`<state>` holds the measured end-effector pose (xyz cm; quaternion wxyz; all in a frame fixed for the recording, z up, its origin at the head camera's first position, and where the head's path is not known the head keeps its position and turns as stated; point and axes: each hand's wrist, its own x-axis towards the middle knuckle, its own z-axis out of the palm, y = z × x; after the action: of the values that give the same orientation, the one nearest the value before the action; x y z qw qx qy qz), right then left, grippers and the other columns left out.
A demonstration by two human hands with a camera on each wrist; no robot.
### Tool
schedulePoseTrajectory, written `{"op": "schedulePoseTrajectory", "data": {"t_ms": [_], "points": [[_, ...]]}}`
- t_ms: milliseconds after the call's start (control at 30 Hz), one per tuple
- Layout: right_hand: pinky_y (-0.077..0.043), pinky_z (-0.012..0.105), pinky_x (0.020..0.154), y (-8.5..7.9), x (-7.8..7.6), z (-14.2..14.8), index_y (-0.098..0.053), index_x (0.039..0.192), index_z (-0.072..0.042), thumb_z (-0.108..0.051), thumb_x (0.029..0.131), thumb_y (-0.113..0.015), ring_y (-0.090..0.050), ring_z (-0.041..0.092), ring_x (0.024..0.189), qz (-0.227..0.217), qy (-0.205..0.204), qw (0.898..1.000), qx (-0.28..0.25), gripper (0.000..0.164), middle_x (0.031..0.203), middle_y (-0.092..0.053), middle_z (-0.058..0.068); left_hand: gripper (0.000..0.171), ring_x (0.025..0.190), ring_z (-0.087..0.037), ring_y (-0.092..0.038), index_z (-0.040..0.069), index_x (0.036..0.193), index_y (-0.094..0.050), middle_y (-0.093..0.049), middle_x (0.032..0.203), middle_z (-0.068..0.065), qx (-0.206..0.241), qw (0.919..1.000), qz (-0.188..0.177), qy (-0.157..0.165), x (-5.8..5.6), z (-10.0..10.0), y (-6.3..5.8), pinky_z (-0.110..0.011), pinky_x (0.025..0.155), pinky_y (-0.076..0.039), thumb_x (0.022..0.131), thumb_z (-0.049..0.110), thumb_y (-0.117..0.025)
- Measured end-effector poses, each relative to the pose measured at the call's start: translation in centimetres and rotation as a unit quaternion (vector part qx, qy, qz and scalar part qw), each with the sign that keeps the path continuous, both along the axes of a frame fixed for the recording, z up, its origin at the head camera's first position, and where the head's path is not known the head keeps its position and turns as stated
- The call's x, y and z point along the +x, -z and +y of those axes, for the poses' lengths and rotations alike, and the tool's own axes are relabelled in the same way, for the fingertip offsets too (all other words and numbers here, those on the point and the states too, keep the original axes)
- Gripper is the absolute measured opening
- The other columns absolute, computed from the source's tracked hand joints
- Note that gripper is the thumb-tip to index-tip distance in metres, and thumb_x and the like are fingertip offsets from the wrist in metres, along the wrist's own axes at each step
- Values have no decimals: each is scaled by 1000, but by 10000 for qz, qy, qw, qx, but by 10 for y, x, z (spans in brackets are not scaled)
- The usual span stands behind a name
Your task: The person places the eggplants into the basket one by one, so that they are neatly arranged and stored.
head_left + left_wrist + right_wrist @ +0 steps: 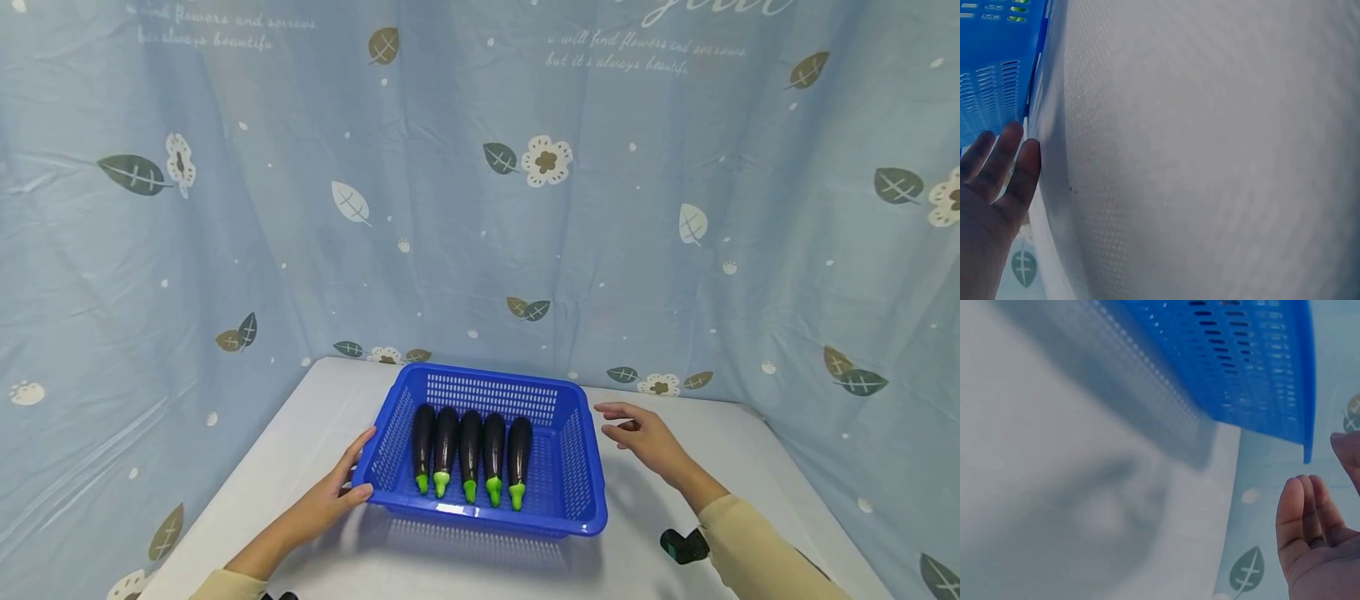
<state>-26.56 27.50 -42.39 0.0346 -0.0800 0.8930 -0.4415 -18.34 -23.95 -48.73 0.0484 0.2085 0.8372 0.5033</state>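
A blue plastic basket (495, 374) with slotted sides stands on the white table, holding several dark purple eggplants (470, 450) side by side, their green stem ends toward me. At the basket's left side is my left hand (322, 500), fingertips right at the wall and thumb near the front left corner. The left wrist view shows the fingers of this hand (985, 200) extended and spread by the slotted wall (994, 94). Off the right rim, a small gap away, hovers my right hand (648, 442), its fingers loosely bent and nothing in them.
The white table (750, 475) spreads around the basket. A blue curtain (465, 217) printed with leaves and flowers hangs behind and along both sides. A small black device (684, 546) sits by the right wrist.
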Motion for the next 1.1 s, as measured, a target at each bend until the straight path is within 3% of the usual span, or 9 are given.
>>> {"op": "schedulePoseTrajectory", "data": {"t_ms": [567,1100], "points": [[-57,40,84,18,12,16,-61,140,-8,-15,99,-67,-65,30,107,-106,132,9999,19,42,135,-60,24,80,127,-43,-51,24,164,-6,-27,154,-38,-64,9998,-194,-70,1,0,0,-29,94,-50,102,17,-56],[-58,37,80,27,21,42,-61,139,-5,-19,98,-68,-66,28,103,-155,311,9990,277,43,135,-58,28,79,124,-43,-53,20,164,-7,-30,152,-39,44,10000,-53,-22,-1,0,3,-29,92,-51,102,14,-56]]}}
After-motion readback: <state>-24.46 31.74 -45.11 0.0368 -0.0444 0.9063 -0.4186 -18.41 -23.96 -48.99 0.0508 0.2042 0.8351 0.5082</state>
